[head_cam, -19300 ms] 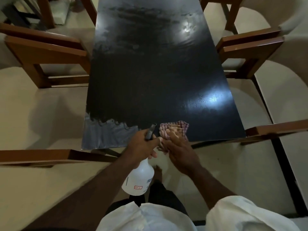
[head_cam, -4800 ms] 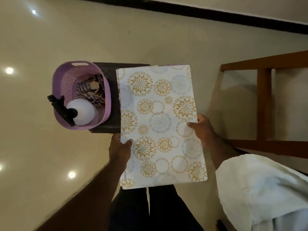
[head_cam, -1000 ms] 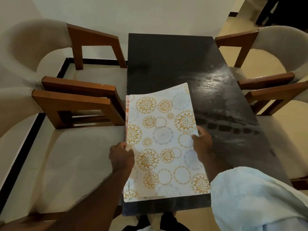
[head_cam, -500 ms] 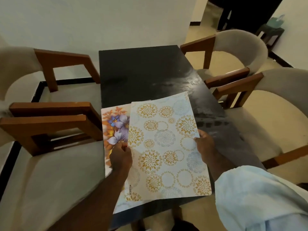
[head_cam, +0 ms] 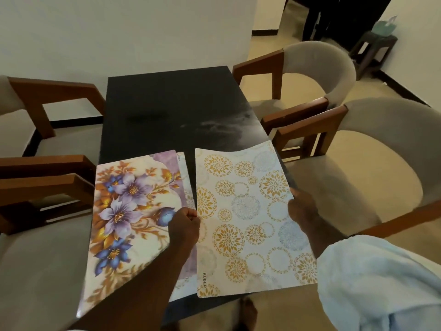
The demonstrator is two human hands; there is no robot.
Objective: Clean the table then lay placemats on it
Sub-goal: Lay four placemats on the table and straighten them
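Pinching the right edge of the gold-circle placemat [head_cam: 243,223] with the right grip [head_cam: 301,209]. Clenching the left grip [head_cam: 185,225] in a tight fist on the right edge of the floral placemat [head_cam: 124,211], the forearm lying across that sheet's near half. Keeping both sheets side by side over the near end of the dark bench [head_cam: 167,103], with a narrow dark strip between them.

Showing gold and grey rosettes on white on the right sheet, with "KUBER" printed at its near left corner, and purple and blue blossoms with orange leaves on the left one. Covering most of a third pale placemat [head_cam: 181,168], which is peeking out along the floral sheet's right and near edges. Curling up slightly at the gold sheet's far edge.

Hiding the bench's left edge under the floral sheet. Stopping just short of the bench's near and right edges with the gold one. Blurring at the floral sheet's near corner. Not revealing whether the sheets are resting on the top or being held just above it.

Cutting off the right forearm behind a white sleeve [head_cam: 381,283]. Glinting farther out, a pale streaky sheen [head_cam: 226,125] on the dark top. Crowding the long sides with wood-armed chairs: near left chair [head_cam: 43,185], far left chair [head_cam: 55,91], near right chair [head_cam: 386,130], far right chair [head_cam: 319,65].
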